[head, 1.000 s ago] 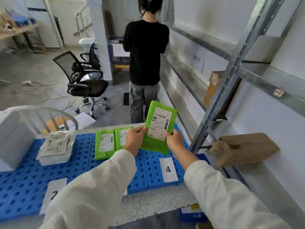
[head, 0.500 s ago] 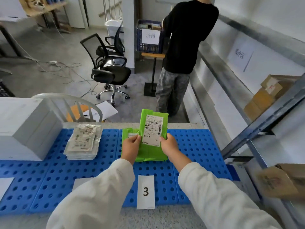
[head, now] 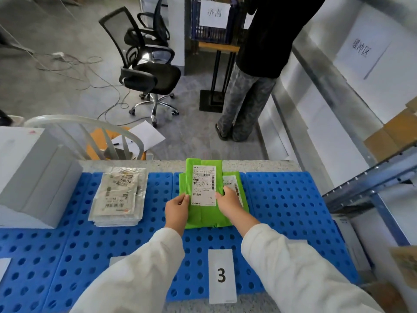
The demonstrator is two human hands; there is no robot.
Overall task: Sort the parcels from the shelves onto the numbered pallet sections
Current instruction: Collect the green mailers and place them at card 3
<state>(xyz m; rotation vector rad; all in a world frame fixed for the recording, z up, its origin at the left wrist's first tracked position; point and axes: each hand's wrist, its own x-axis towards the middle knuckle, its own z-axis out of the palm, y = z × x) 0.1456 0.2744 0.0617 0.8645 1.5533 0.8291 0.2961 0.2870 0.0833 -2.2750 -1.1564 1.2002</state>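
I am gripping the green parcel (head: 204, 188) with my left hand (head: 176, 210) and right hand (head: 229, 203) at its lower edges, holding it over other green parcels (head: 234, 188) on the blue pallet (head: 282, 199) beyond the 3 card (head: 221, 276).

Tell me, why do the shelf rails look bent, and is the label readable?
Head view: the wide lens bows the shelf rails at the right edge; soft even light, no glare; the green parcel label's barcode is sharp, its small print too fine to read.

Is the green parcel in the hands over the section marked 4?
No, both hands, left hand and right hand, hold the green parcel above the paper card reading 3.
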